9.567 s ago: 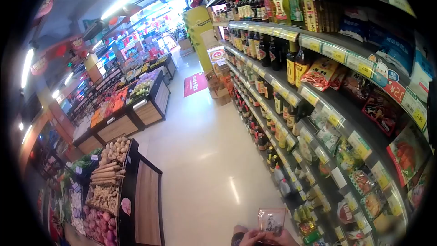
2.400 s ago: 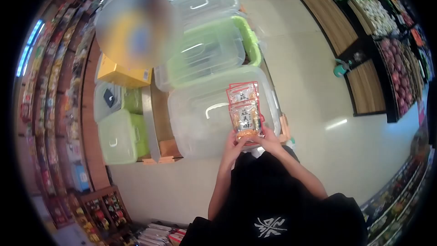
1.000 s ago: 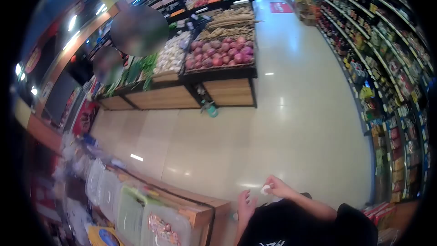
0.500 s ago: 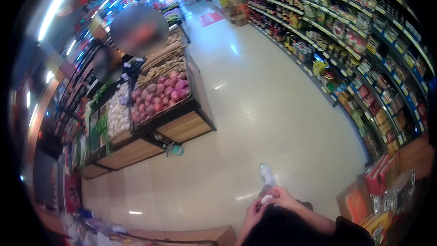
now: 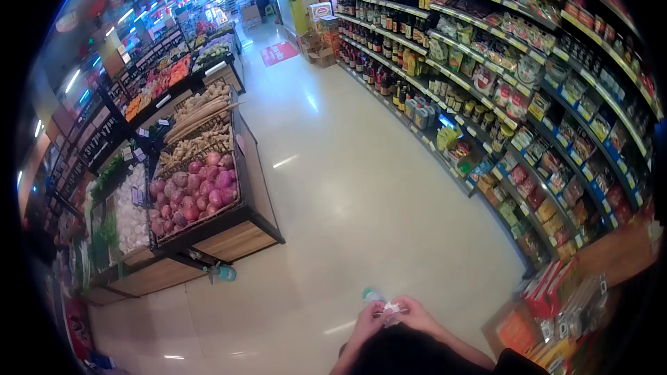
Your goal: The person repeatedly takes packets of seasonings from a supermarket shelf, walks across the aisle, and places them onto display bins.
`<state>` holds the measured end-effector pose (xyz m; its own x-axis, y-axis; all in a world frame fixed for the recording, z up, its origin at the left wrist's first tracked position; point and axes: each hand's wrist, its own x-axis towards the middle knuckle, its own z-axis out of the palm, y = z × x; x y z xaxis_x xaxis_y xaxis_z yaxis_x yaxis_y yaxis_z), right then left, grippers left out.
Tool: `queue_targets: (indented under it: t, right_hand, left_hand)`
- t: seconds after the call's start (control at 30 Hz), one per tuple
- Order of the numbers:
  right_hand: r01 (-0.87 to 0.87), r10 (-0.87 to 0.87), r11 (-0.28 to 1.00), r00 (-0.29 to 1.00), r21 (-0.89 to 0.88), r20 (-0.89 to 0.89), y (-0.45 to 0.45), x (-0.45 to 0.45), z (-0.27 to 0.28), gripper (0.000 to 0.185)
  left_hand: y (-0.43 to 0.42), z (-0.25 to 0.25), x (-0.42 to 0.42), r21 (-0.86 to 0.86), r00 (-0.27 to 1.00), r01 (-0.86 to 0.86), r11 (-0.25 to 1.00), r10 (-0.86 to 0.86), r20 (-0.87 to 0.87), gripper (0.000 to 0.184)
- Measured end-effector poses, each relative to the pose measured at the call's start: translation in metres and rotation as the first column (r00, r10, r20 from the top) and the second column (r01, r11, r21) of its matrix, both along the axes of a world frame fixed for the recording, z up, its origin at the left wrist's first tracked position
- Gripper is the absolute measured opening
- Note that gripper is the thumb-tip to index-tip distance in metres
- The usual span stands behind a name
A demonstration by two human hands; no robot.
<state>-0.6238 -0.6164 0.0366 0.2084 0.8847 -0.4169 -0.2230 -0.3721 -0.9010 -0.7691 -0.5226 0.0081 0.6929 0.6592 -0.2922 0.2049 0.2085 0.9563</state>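
Note:
A small, crumpled white piece (image 5: 393,306), thin like tissue or plastic film, is between my hands low in the view; its exact kind is too small to tell. My left hand (image 5: 368,321) pinches it from the left with bent fingers. From the right, my right hand (image 5: 415,314) grips it with thumb and fingers. Both hands are close together in front of my dark clothing, above the floor. The tip of a light shoe (image 5: 372,295) shows just beyond them.
Pale shop floor (image 5: 326,208) runs ahead as an aisle. On the left stands a wooden produce stand (image 5: 236,237) with red onions (image 5: 194,194), garlic (image 5: 132,208) and roots. A green bottle (image 5: 226,273) lies at its base. Stocked shelves (image 5: 479,90) line the right; packets (image 5: 549,298) hang nearby.
The view has shifted, so the produce stand and shelves now appear further left, and the stand lower. My hands appear slightly left and lower, still holding the white piece.

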Motion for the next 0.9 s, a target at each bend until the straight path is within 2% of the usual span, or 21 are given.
queue_targets:
  t: [0.03, 0.1, 0.23, 0.3, 0.37, 0.4, 0.43, 0.47, 0.5, 0.6, 0.7, 0.77, 0.83, 0.9]
  right_hand:
    - [-0.011, 0.011, 1.0, 1.0, -0.004, 0.007, 0.009, 0.008, 0.004, 0.032]
    - [0.047, -0.05, 0.997, 0.997, 0.053, 0.059, 0.036, 0.023, 0.012, 0.032]
    - [0.066, -0.083, 0.991, 0.985, 0.114, 0.153, 0.074, 0.053, -0.002, 0.029]
    - [0.103, -0.146, 0.986, 0.915, 0.132, 0.377, 0.086, 0.062, 0.008, 0.021]
    - [0.133, -0.18, 0.979, 0.915, 0.153, 0.362, 0.095, 0.069, 0.009, 0.019]
    - [0.158, -0.207, 0.974, 0.913, 0.163, 0.351, 0.098, 0.073, 0.009, 0.018]
    - [0.164, -0.213, 0.972, 0.914, 0.166, 0.347, 0.101, 0.079, 0.009, 0.018]
    - [0.148, -0.169, 0.985, 0.931, 0.088, 0.324, 0.103, 0.085, 0.01, 0.02]
    - [0.128, -0.125, 0.992, 0.947, 0.01, 0.297, 0.106, 0.09, 0.01, 0.023]
    - [0.129, -0.119, 0.991, 0.973, -0.039, 0.2, 0.117, 0.104, 0.003, 0.022]
    - [0.121, -0.128, 0.992, 0.96, 0.043, 0.249, 0.135, 0.122, -0.003, 0.027]
    - [0.13, -0.137, 0.99, 0.966, 0.047, 0.221, 0.152, 0.14, -0.028, 0.028]
    - [0.13, -0.137, 0.99, 0.972, 0.05, 0.188, 0.17, 0.162, -0.028, 0.028]
    - [0.036, -0.024, 0.999, 0.959, -0.037, 0.283, 0.197, 0.195, -0.018, 0.029]
  left_hand:
    - [0.013, -0.001, 0.008, 0.019, 0.999, 0.047, 0.999, -0.047, -0.005, 0.023]
    - [0.037, -0.002, 0.025, 0.052, 1.0, 0.019, 0.998, -0.019, 0.009, 0.025]
    - [0.078, 0.009, 0.052, 0.068, 0.998, 0.062, 0.996, -0.063, 0.011, 0.028]
    - [0.09, 0.0, 0.063, 0.103, 0.997, 0.073, 0.992, -0.074, 0.0, 0.028]
    - [0.098, -0.02, 0.07, 0.167, 0.996, 0.085, 0.982, -0.087, 0.004, 0.021]
    - [0.105, -0.013, 0.074, 0.173, 0.996, 0.092, 0.981, -0.094, 0.0, 0.021]
    - [0.108, -0.003, 0.079, 0.09, 0.994, 0.104, 0.991, -0.106, 0.013, 0.02]
    - [0.112, 0.003, 0.084, 0.003, 0.993, 0.114, 0.993, -0.114, 0.027, 0.021]
    - [0.116, -0.002, 0.09, 0.002, 0.993, 0.117, 0.993, -0.117, 0.024, 0.021]
    - [0.13, -0.015, 0.108, -0.081, 0.995, 0.077, 0.994, -0.072, 0.062, 0.022]
    - [0.146, -0.016, 0.126, -0.07, 0.994, 0.109, 0.992, -0.109, -0.001, 0.023]
    - [0.162, -0.027, 0.141, -0.074, 0.994, 0.106, 0.992, -0.105, 0.014, 0.023]
    - [0.177, -0.029, 0.161, -0.065, 0.994, 0.101, 0.993, -0.103, -0.027, 0.022]
    - [0.196, -0.021, 0.184, -0.042, 0.993, 0.096, 0.995, -0.098, -0.061, 0.022]
